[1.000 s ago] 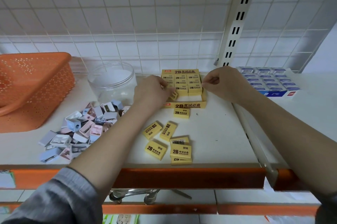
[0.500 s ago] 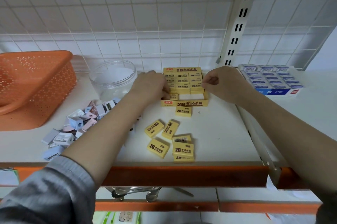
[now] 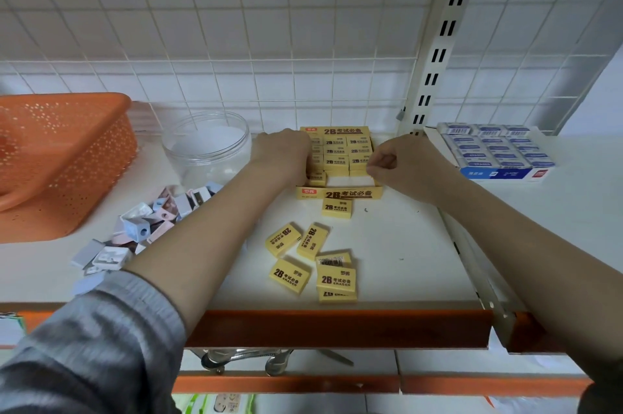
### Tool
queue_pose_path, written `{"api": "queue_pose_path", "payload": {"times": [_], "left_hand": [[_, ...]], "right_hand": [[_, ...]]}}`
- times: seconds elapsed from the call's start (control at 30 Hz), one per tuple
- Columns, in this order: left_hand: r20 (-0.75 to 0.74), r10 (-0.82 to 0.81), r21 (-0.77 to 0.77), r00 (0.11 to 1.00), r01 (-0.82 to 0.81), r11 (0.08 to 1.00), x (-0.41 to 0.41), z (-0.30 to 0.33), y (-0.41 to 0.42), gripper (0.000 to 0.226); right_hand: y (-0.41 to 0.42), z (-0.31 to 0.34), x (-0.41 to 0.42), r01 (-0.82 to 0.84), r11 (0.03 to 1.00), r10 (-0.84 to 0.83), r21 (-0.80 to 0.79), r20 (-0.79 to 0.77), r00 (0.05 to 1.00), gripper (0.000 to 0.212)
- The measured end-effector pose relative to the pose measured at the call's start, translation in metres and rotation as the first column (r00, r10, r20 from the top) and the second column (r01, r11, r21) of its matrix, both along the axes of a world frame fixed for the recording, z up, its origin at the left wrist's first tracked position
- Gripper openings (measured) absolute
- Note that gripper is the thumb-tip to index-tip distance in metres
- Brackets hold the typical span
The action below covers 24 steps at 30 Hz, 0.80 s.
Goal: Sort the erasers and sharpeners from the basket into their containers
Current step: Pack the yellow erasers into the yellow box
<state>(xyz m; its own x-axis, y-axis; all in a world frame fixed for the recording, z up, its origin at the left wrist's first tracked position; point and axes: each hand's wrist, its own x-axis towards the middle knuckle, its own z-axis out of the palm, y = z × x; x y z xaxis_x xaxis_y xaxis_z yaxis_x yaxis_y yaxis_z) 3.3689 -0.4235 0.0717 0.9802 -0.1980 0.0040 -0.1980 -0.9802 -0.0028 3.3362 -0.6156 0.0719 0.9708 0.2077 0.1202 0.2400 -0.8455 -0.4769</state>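
Head view: both hands' grip at eraser box [image 3: 340,193] edges, left [image 3: 283,152] unclear, right [image 3: 401,164] seemingly pinching rim

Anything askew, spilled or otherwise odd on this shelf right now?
Nothing damaged. The orange basket lies tipped on its side, with the sharpeners heaped loose beside the clear jar. Seven yellow erasers lie scattered at odd angles outside the yellow eraser box.

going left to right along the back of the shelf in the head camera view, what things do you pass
orange basket → clear jar → yellow eraser box, with the left hand and right hand at its sides → box of blue-and-white erasers
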Motion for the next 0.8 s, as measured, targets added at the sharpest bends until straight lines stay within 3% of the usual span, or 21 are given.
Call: {"api": "queue_pose_path", "payload": {"times": [0.1,0.27,0.37,0.57,0.8], "left_hand": [[-0.091,0.063,-0.2,0.994,-0.08,0.977,-0.004,0.008,0.007,0.016],[-0.087,0.125,-0.486,0.988,-0.152,0.861,-0.032,0.017,0.028,0.011],[-0.067,0.171,-0.531,0.983,-0.18,0.828,-0.049,0.016,0.038,0.014],[-0.046,0.196,-0.566,0.979,-0.188,0.803,-0.072,0.013,0.042,0.015],[-0.055,0.204,-0.558,0.977,-0.2,0.806,-0.102,0.01,0.042,0.016]], "right_hand": [[0.005,0.001,-0.005,-0.026,1.0,0.026,0.002,-0.004,1.0,0.009],[0.019,-0.002,-0.018,-0.164,0.986,0.162,-0.004,-0.137,0.977,0.013],[0.026,-0.006,-0.024,-0.141,0.988,0.128,-0.062,-0.176,0.976,0.023],[0.041,-0.013,-0.035,-0.079,0.937,0.036,-0.34,-0.131,0.991,0.035],[0.032,-0.004,-0.045,-0.04,0.984,0.018,-0.176,-0.121,0.992,0.027]]}}
